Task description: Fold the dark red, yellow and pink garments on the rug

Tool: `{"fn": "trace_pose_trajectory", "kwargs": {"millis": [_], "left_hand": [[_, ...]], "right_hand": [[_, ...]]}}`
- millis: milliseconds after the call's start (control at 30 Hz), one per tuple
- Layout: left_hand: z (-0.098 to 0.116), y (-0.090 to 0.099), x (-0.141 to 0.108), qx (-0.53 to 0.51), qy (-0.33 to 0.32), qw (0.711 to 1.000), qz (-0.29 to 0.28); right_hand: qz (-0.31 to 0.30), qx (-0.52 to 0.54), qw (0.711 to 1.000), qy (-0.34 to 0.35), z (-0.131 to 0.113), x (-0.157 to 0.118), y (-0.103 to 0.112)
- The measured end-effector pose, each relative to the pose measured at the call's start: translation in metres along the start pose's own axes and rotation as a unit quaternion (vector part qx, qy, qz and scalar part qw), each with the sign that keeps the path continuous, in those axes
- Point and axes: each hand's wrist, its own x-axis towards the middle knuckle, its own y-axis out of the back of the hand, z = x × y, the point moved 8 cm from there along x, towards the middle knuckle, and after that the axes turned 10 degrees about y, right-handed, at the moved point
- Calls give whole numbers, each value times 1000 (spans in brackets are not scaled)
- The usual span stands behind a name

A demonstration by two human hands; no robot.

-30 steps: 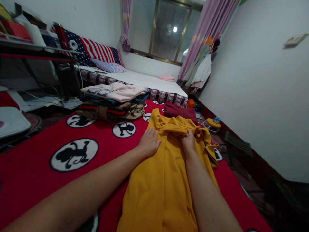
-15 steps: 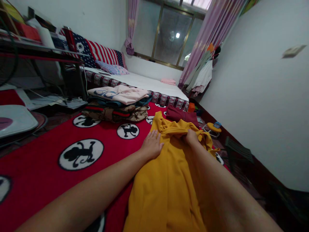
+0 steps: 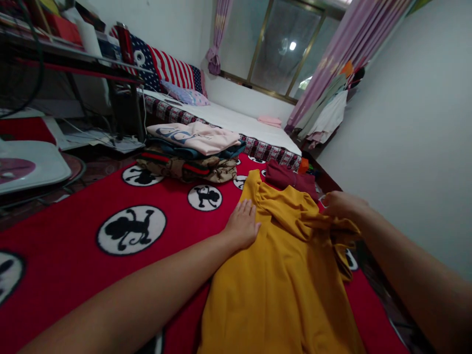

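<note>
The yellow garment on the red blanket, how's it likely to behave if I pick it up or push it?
The yellow garment would probably sag when lifted, since its far end lies in soft, loose folds. It seems unlikely to roll, being spread out over the red blanket. Pushed, it may well bunch up, judging by the creases already across it.

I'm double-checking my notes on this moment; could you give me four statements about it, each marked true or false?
1. The left hand lies on the yellow garment. True.
2. A pale pink garment tops the folded stack. True.
3. The right hand rests on the folded stack. False: the right hand is at the yellow garment's right side.
4. The red blanket is plain. False: the red blanket bears black figures in white circles.
</note>
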Motion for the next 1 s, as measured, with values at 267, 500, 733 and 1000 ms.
{"fn": "trace_pose_trajectory", "kwargs": {"millis": [267, 500, 733, 1000], "left_hand": [[-1, 1, 0, -11, -6, 1000, 16], [1, 7, -2, -43, -8, 999, 32], [5, 3, -3, -46, -30, 998, 16], [6, -1, -3, -44, -34, 998, -2]], "right_hand": [[98, 162, 981, 51, -105, 27, -75], [233, 198, 952, 14, -91, 21, -70], [124, 3, 992, -38, -80, 9, -74], [157, 147, 977, 8, -131, 60, -64]]}}
